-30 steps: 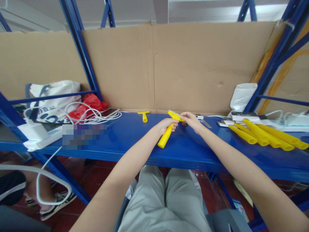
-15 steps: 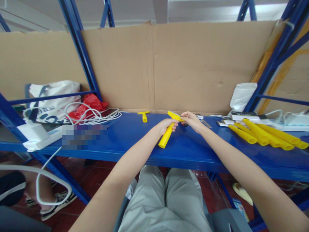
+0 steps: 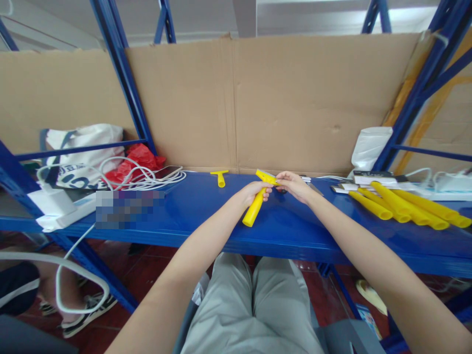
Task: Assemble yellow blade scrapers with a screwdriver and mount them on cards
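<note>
My left hand [image 3: 259, 191] is wrapped around a yellow T-shaped scraper [image 3: 252, 213], gripping its handle just below the head. The handle slants down toward the bench's front edge, and a thin greyish strip, seemingly a blade, shows along the top of the head. At the head's right end, the fingers of my right hand [image 3: 294, 186] are pinched on the scraper; they hide that corner. Just below them a small dark object is partly covered. Farther left, a second yellow T-shaped piece [image 3: 221, 179] lies on the blue bench [image 3: 206, 209].
Several yellow tubular handles [image 3: 398, 204] are piled at the right beside small boxes [image 3: 374, 178] and a white pouch [image 3: 370, 147]. Coiled white cables [image 3: 147, 178], a power strip [image 3: 75, 209] and a cloth bag [image 3: 83, 152] occupy the left. Cardboard [image 3: 295, 103] walls the back.
</note>
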{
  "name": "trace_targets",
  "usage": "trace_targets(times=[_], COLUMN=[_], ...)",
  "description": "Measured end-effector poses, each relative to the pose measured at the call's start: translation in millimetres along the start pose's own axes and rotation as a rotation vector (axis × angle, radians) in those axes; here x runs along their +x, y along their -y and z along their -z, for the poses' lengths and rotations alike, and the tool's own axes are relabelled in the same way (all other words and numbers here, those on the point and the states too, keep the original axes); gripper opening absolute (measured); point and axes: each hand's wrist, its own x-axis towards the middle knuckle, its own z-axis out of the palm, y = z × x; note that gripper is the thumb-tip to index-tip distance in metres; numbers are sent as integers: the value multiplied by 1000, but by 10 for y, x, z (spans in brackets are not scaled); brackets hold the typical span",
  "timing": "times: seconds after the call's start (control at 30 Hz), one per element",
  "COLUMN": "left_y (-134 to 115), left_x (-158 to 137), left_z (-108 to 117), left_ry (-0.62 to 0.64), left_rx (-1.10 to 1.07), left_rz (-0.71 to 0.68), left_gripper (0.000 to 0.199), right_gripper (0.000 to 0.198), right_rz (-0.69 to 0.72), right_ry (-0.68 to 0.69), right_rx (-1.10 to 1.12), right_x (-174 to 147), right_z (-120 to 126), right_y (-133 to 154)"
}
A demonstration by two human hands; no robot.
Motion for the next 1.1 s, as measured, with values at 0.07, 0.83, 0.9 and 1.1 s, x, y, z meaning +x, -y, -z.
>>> trace_targets(times=[0.07, 0.83, 0.9, 1.1], left_y=[-1, -17, -13, -6], left_x=[-7, 48, 64, 116], left_z=[-2, 118, 145, 214], left_ry=[4, -165, -194, -281], left_rx=[-3, -86, -92, -71], left_rz=[-7, -64, -58, -31], left_gripper=[18, 22, 22, 22], right_gripper=[22, 32, 39, 38], right_rz=[-26, 121, 23, -36], right_ry=[28, -10, 25, -17], right_rx=[44, -1428, -1547, -1622], right_x=[-2, -74, -121, -135], right_z=[11, 77, 48, -4], right_y=[8, 43, 48, 55])
